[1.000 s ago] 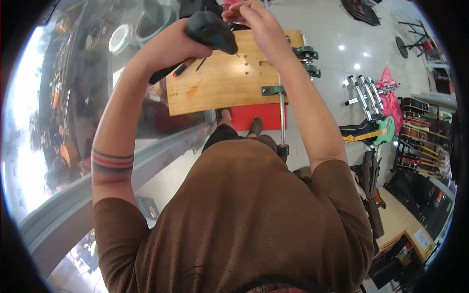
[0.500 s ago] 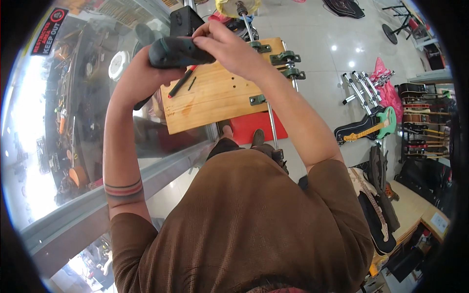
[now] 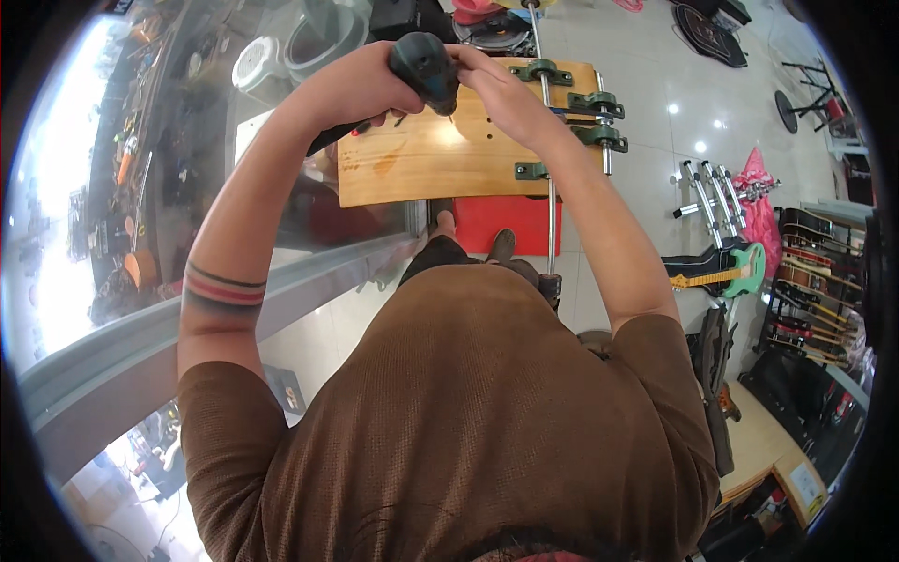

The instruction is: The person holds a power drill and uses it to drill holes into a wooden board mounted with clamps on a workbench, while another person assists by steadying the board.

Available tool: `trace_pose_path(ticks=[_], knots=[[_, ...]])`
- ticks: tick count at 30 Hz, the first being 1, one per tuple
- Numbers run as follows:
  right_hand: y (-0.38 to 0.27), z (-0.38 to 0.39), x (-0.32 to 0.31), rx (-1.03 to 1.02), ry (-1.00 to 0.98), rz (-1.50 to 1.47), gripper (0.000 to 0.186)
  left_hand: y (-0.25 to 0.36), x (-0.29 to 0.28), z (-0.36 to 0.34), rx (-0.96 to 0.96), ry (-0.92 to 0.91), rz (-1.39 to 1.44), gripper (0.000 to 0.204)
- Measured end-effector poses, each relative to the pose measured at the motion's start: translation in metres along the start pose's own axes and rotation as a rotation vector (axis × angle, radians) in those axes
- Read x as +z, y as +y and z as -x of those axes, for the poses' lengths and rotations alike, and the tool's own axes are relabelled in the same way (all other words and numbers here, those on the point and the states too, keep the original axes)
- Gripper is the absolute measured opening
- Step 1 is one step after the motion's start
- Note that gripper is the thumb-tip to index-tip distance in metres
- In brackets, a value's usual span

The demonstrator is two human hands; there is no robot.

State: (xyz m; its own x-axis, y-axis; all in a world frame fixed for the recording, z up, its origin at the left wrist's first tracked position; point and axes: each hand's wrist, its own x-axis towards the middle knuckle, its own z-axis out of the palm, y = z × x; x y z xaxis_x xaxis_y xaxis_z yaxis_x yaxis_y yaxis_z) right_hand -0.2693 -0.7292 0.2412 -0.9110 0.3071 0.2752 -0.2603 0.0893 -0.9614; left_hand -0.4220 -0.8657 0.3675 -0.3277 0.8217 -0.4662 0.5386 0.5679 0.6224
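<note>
My left hand (image 3: pixel 375 86) grips a dark cordless drill (image 3: pixel 423 67), its nose angled down over a wooden board (image 3: pixel 403 178). A thin bit (image 3: pixel 451 118) points at the board, and a bright patch of light falls near its tip. Whether the tip touches the wood I cannot tell. My right hand (image 3: pixel 501 98) is closed beside the drill's front, its fingertips partly hidden there. A small dark rod (image 3: pixel 399 121) lies on the board by my left fingers. Green bearing blocks (image 3: pixel 541 71) sit on the board with metal rods (image 3: pixel 552 220) through them.
A glass partition with a grey rail (image 3: pixel 309 267) runs along my left. Below the board lies a red mat (image 3: pixel 510 214) near my feet. To the right are a metal stand (image 3: pixel 709 199), a green guitar (image 3: pixel 746 270) and a rack of guitars (image 3: pixel 813 267).
The drill has swung from lying sideways to nose down and moved right. My right hand has shifted right and lower, off the drill's top. The view has shifted too.
</note>
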Motion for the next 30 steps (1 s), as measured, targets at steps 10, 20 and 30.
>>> trace_pose_path(ticks=[10,20,30], knots=[[0.007,0.012,-0.004,0.091,-0.137,0.258,0.068,0.0,0.011,0.0,0.002,-0.025,-0.032,0.024],[0.008,0.02,-0.004,0.161,-0.147,0.316,0.069,-0.005,0.02,-0.005,-0.027,-0.034,-0.045,0.028],[0.011,0.02,-0.003,0.164,-0.136,0.331,0.069,-0.01,0.021,-0.009,-0.031,-0.042,-0.055,0.029]])
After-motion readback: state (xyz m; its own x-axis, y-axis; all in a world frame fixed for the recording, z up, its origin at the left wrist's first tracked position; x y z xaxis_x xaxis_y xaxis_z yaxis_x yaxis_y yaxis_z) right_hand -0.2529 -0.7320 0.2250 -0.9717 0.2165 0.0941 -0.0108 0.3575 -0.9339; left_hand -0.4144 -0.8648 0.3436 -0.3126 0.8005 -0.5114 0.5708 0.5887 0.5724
